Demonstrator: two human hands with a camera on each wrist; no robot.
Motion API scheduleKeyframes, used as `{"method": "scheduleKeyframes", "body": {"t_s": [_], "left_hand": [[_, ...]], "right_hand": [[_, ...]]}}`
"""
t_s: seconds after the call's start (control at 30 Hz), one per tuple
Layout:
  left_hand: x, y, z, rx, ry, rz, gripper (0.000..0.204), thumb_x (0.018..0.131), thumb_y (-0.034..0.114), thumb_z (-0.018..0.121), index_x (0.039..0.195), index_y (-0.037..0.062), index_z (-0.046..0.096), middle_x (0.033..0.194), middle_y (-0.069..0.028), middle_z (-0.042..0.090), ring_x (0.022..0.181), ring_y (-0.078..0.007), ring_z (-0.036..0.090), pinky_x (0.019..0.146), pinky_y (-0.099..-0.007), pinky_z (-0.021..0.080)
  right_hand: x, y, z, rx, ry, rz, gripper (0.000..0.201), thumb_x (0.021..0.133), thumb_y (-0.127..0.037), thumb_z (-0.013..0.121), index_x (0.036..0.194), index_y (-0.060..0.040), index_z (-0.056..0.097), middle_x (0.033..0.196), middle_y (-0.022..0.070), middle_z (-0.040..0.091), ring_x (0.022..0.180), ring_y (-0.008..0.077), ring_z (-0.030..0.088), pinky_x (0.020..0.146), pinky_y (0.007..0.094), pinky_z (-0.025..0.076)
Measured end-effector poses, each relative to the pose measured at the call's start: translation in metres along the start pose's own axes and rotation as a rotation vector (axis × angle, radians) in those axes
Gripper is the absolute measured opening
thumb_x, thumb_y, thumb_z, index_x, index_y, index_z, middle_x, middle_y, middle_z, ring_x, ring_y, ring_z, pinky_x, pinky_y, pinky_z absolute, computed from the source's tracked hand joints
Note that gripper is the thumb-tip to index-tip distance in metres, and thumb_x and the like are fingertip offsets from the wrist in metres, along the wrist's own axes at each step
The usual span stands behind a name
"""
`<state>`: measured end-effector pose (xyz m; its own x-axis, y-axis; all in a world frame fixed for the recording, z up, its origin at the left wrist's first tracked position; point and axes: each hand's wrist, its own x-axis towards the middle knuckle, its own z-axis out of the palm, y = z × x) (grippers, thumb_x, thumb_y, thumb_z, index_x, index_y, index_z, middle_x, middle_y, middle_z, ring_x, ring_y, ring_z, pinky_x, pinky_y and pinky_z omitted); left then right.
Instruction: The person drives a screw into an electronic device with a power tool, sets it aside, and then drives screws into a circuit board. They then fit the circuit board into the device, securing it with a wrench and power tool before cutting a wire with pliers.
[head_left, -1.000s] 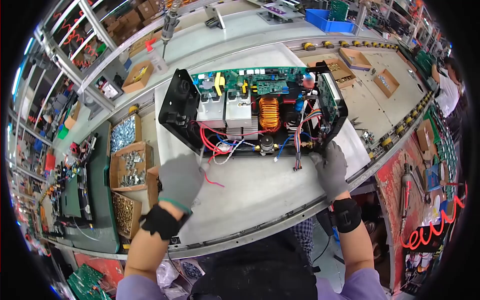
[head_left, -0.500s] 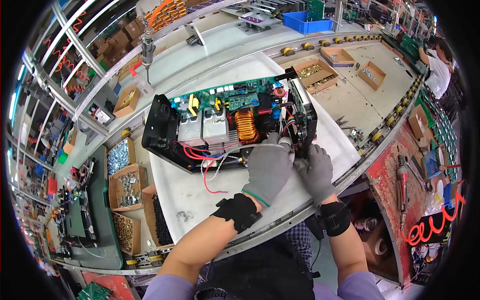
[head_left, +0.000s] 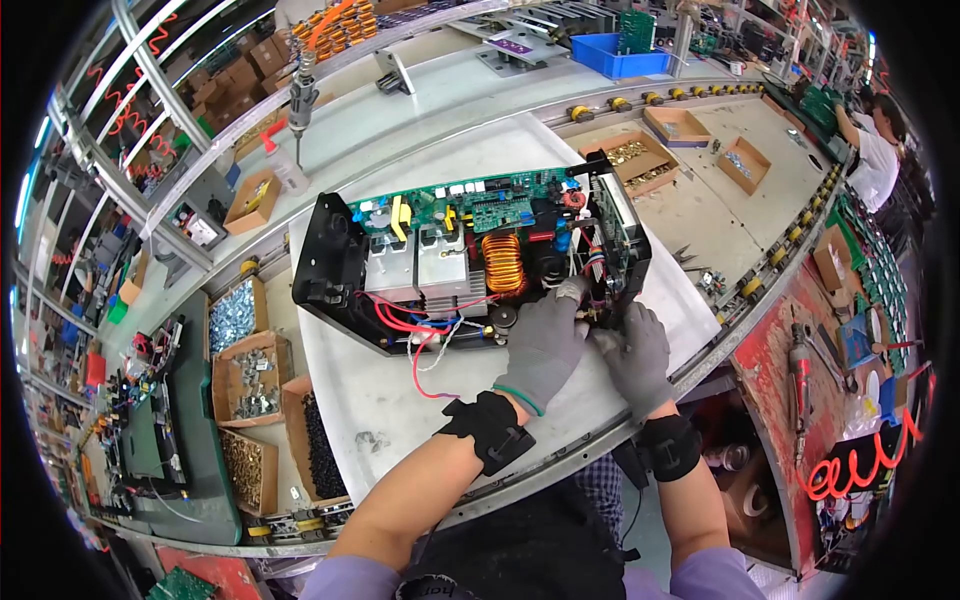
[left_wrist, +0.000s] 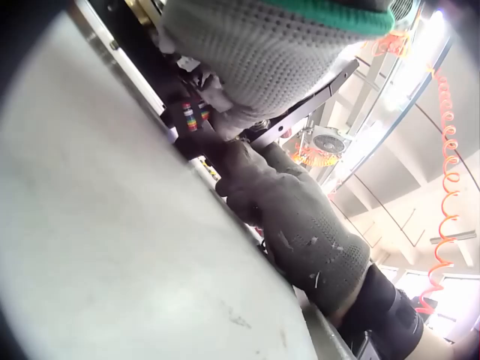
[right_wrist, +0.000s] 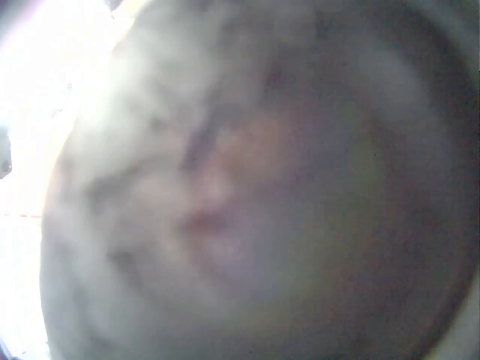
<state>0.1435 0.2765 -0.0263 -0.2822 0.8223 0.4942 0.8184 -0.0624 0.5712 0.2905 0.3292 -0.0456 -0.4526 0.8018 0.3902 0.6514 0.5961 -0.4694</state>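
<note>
An open black electronics case (head_left: pixel 326 262) stands on a white board (head_left: pixel 380 400), its green circuit board (head_left: pixel 470 197), copper coil (head_left: pixel 503 264) and silver heat sinks (head_left: pixel 390 268) exposed. My gloved left hand (head_left: pixel 545 345) reaches over the near edge into the right front corner. Its bent fingers lie close to a rainbow ribbon cable (left_wrist: pixel 189 117). At that same corner, my gloved right hand (head_left: pixel 637 355) has its thumb and fingers bent together near the left fingertips. What either hand grips there is hidden, so I cannot tell. Red wires (head_left: pixel 400 318) hang at the case's front. The right wrist view is blurred.
Boxes of screws and small metal parts (head_left: pixel 250 375) stand at left, with more boxes (head_left: pixel 628 160) behind right. A screwdriver (head_left: pixel 303 100) hangs at the back left. Roller track (head_left: pixel 790 245) borders the bench at right. Another person (head_left: pixel 870 165) works farther off.
My left hand has moved right from the case's left front to the ribbon cable corner. The case appears shifted left and slightly turned. Over the last half second, both hands stay at that corner.
</note>
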Motion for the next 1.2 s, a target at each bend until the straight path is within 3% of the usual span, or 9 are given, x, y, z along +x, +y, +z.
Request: {"method": "scheduleKeyframes", "body": {"t_s": [0.33, 0.5, 0.57, 0.67, 0.73, 0.97, 1.1, 1.17, 1.2], "left_hand": [[-0.002, -0.005, 0.000, 0.142, -0.088, -0.093, 0.043, 0.077, 0.015, 0.072, 0.115, 0.0017, 0.058, 0.082, -0.0173, 0.066, 0.075, -0.0367, 0.064, 0.066, -0.0464, 0.050], [-0.011, -0.020, -0.006, 0.129, -0.072, -0.055, 0.052, 0.076, 0.007, 0.072, 0.124, -0.0032, 0.055, 0.083, -0.0171, 0.067, 0.073, -0.0336, 0.066, 0.065, -0.0413, 0.052], [-0.009, -0.016, -0.009, 0.119, -0.087, -0.068, 0.052, 0.076, 0.007, 0.072, 0.124, -0.0032, 0.055, 0.083, -0.0171, 0.067, 0.073, -0.0334, 0.066, 0.065, -0.0414, 0.052], [-0.010, -0.017, -0.010, 0.116, -0.105, -0.101, 0.051, 0.075, 0.008, 0.072, 0.122, -0.0025, 0.055, 0.082, -0.0169, 0.067, 0.072, -0.0333, 0.066, 0.064, -0.0419, 0.051], [-0.008, -0.017, -0.009, 0.121, -0.103, -0.127, 0.050, 0.075, 0.008, 0.072, 0.121, -0.0018, 0.056, 0.081, -0.0167, 0.066, 0.071, -0.0333, 0.065, 0.064, -0.0422, 0.051], [-0.012, -0.022, -0.006, 0.105, -0.061, -0.026, 0.045, 0.073, 0.012, 0.072, 0.115, 0.0022, 0.059, 0.079, -0.0162, 0.064, 0.073, -0.0369, 0.060, 0.064, -0.0484, 0.047], [-0.007, -0.015, -0.009, 0.102, -0.126, -0.019, 0.038, 0.076, 0.017, 0.068, 0.110, 0.0042, 0.060, 0.081, -0.0181, 0.063, 0.076, -0.0386, 0.061, 0.067, -0.0501, 0.048], [-0.009, -0.019, -0.005, 0.112, -0.138, -0.009, 0.032, 0.076, 0.017, 0.067, 0.105, 0.0044, 0.060, 0.083, -0.0186, 0.063, 0.078, -0.0389, 0.061, 0.069, -0.0507, 0.047], [-0.010, -0.020, -0.008, 0.083, -0.119, 0.049, 0.030, 0.077, 0.016, 0.066, 0.105, 0.0039, 0.059, 0.086, -0.0185, 0.063, 0.079, -0.0387, 0.061, 0.070, -0.0509, 0.047]], "right_hand": [[0.010, 0.031, -0.063, 0.224, -0.097, 0.037, 0.049, 0.082, -0.026, 0.072, 0.126, -0.0100, 0.057, 0.098, 0.0123, 0.063, 0.092, 0.0325, 0.058, 0.086, 0.0425, 0.045], [0.028, 0.172, -0.161, -0.287, 0.331, 0.301, 0.031, 0.084, -0.015, 0.067, 0.114, -0.0111, 0.064, 0.095, 0.0129, 0.068, 0.088, 0.0324, 0.067, 0.078, 0.0414, 0.053], [0.014, 0.224, -0.202, -0.822, 0.090, 0.484, 0.026, 0.087, -0.012, 0.058, 0.111, -0.0107, 0.066, 0.100, 0.0142, 0.070, 0.095, 0.0335, 0.067, 0.081, 0.0426, 0.054], [-0.008, 0.294, -0.223, -0.923, -0.433, 0.913, 0.031, 0.085, -0.020, 0.060, 0.113, -0.0089, 0.066, 0.119, 0.0173, 0.065, 0.112, 0.0337, 0.063, 0.091, 0.0437, 0.052], [-0.029, 0.308, -0.224, -0.869, -0.245, 0.878, 0.032, 0.086, -0.021, 0.060, 0.114, -0.0091, 0.066, 0.120, 0.0169, 0.065, 0.114, 0.0331, 0.062, 0.093, 0.0449, 0.050], [-0.017, 0.245, -0.241, -0.889, -0.368, 0.741, 0.029, 0.085, -0.019, 0.060, 0.111, -0.0092, 0.065, 0.115, 0.0165, 0.066, 0.106, 0.0330, 0.065, 0.086, 0.0438, 0.052], [-0.009, 0.244, -0.243, -0.877, 0.296, 0.387, 0.017, 0.083, -0.018, 0.060, 0.095, -0.0066, 0.060, 0.095, 0.0160, 0.064, 0.087, 0.0382, 0.064, 0.071, 0.0458, 0.052], [-0.003, 0.191, -0.247, -0.558, 0.401, 0.089, 0.013, 0.084, -0.010, 0.059, 0.094, -0.0020, 0.061, 0.084, 0.0166, 0.061, 0.076, 0.0349, 0.061, 0.066, 0.0410, 0.048], [-0.002, 0.152, -0.240, 0.035, 0.434, 0.250, 0.014, 0.086, -0.006, 0.057, 0.098, -0.0001, 0.062, 0.081, 0.0120, 0.059, 0.073, 0.0282, 0.058, 0.067, 0.0387, 0.047]]}}
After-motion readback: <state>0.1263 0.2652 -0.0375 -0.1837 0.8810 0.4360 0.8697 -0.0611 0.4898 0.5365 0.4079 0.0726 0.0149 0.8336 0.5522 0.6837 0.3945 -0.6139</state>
